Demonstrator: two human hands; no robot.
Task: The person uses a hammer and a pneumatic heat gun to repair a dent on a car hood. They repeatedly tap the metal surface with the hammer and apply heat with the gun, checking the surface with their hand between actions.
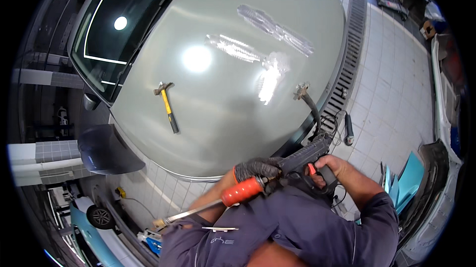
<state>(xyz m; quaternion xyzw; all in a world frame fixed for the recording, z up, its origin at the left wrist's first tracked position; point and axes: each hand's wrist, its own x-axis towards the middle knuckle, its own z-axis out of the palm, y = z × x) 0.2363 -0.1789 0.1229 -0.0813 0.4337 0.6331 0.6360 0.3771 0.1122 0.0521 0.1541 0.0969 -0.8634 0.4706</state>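
My right hand (329,168), bare, is wrapped around the grip of a black pistol-shaped tool (302,157) with a red trigger. A dark knitted glove covers my left hand (258,168), closed over the tool's other end. Close by that glove is a slide hammer with an orange weight (243,191) on a metal rod (196,211), slanting down-left across my forearm. Whether it joins the pistol-shaped tool is hidden. In front lies a grey-green car hood (198,108) with several shiny bare-metal patches (270,76). A thick dark cable (312,105) ends in a metal piece (300,92) on the hood.
A hammer (166,107) with a yellow and black handle rests on the hood's left part. Beyond the hood's right edge runs a floor grate (353,43). A dark hand tool (349,130) lies near it. Removed car panels (409,180) stand at right; a dark panel (106,150) is at left.
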